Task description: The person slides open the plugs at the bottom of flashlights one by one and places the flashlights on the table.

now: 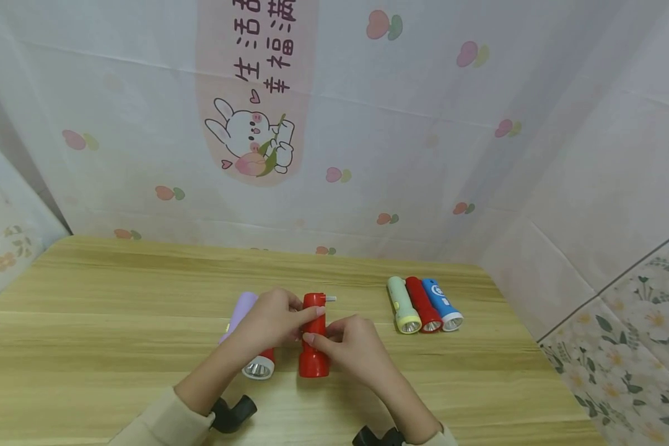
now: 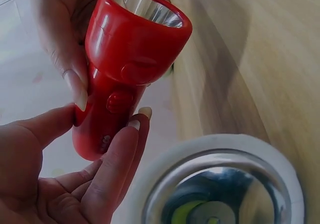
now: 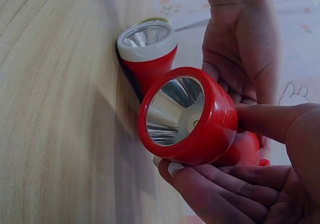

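Note:
Both hands hold a red flashlight (image 1: 314,365) above the wooden table, its lens end toward me. The left hand (image 1: 274,317) pinches it near the tail between thumb and fingers. Lower down, the right hand (image 1: 355,348) grips the body from the right side. A short pale prong (image 1: 331,298) juts sideways from the tail. In the left wrist view a button (image 2: 120,102) shows on the red body. The reflector (image 3: 175,112) of this flashlight faces the right wrist camera. Beneath the left forearm lies a red flashlight with a white rim (image 1: 258,368), partly hidden, beside a purple flashlight (image 1: 243,310).
At the right of the table (image 1: 145,291), a pale green flashlight (image 1: 402,303), a second red flashlight (image 1: 422,302) and a blue flashlight (image 1: 440,302) lie side by side. A printed curtain (image 1: 368,124) hangs behind the table's back edge. Black mounts (image 1: 234,415) sit at the wrists.

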Demonstrator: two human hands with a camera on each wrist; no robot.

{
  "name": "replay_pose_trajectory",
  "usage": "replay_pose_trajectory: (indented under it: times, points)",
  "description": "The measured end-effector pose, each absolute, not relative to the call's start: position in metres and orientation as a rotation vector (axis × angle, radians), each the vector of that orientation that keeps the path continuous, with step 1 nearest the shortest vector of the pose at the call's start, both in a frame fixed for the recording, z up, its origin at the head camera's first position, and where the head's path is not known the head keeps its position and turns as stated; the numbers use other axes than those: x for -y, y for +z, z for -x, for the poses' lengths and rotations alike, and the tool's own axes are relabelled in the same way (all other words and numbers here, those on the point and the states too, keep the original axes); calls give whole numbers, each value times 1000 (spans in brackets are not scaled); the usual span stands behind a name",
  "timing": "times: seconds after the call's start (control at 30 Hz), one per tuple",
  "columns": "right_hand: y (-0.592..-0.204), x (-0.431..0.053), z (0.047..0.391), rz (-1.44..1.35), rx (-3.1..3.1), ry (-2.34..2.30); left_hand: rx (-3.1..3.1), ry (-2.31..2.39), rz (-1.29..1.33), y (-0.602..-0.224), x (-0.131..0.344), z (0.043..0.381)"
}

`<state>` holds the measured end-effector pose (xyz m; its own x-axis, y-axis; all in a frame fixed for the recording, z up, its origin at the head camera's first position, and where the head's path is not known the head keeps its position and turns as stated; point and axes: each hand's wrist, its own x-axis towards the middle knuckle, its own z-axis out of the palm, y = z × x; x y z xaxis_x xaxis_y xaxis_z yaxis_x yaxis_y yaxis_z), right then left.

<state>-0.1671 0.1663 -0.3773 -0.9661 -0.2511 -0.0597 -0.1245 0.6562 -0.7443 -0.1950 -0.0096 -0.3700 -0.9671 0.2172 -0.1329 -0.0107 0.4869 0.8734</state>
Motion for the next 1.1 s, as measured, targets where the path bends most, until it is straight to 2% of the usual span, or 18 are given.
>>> replay_pose_trajectory:
  times: [1.1]
  points:
    - [-399, -159, 169, 259, -2642, -1189, -2634, 1240, -200, -386, 7, 196]
